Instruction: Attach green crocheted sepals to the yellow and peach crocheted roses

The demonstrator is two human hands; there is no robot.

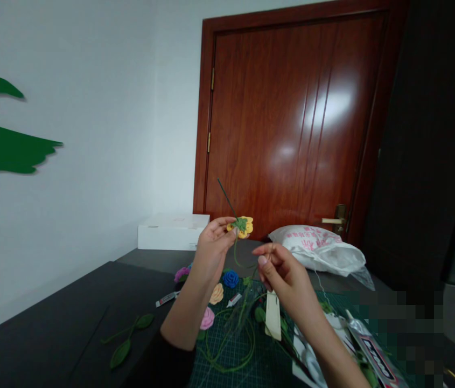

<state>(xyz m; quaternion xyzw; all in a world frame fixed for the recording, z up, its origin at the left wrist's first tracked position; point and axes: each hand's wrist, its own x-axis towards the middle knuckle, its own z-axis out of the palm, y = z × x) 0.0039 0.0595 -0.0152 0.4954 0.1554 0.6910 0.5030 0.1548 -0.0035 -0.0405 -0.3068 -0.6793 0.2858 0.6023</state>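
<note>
My left hand (213,242) holds up a yellow crocheted flower (246,232), pinched between thumb and fingers. The flower is turned so that its green base (240,223) shows, and a thin dark stem (226,195) sticks out of it up to the left. From the flower a strand of green yarn (236,256) loops down toward my right hand (278,267). The right thumb and fingers are closed together where that strand arrives; a small thing between them is too fine to make out. Below lie a blue flower (231,278), a peach flower (216,293) and a pink flower (207,318).
A green cutting mat (227,350) bears coiled yarn and small tubes. Green leaves (120,353) lie on the dark table (49,345) at left. A white box (170,234) and a white plastic bag (312,245) stand behind. A large glue tube (375,350) is at right.
</note>
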